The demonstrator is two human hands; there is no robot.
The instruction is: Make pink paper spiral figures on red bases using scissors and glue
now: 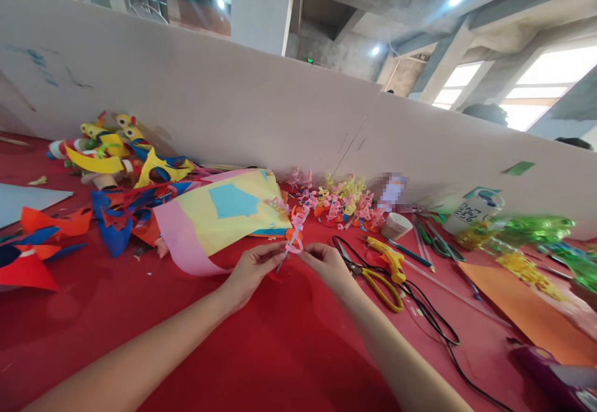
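Between my two hands stands a small paper flower (298, 222) with pink curled strips along a thin bluish stem. My left hand (254, 269) is closed in a pinch on the stem near its lower end. On the other side, my right hand (329, 266) has thumb and finger pinched together at a low pink curl; the exact contact is too small to make out. Just behind lies a cluster of similar pink and yellow curled paper flowers (342, 200). Yellow-handled scissors (373, 281) and a yellow glue gun (388, 257) lie right of my right hand.
Yellow and pink paper sheets (228, 219) lie at left, beside blue and orange paper cutouts (114, 228). A white partition (186, 88) borders the red table (252, 350). A black cord (433, 325), orange paper (527, 312) and a white bottle (473, 213) are at right.
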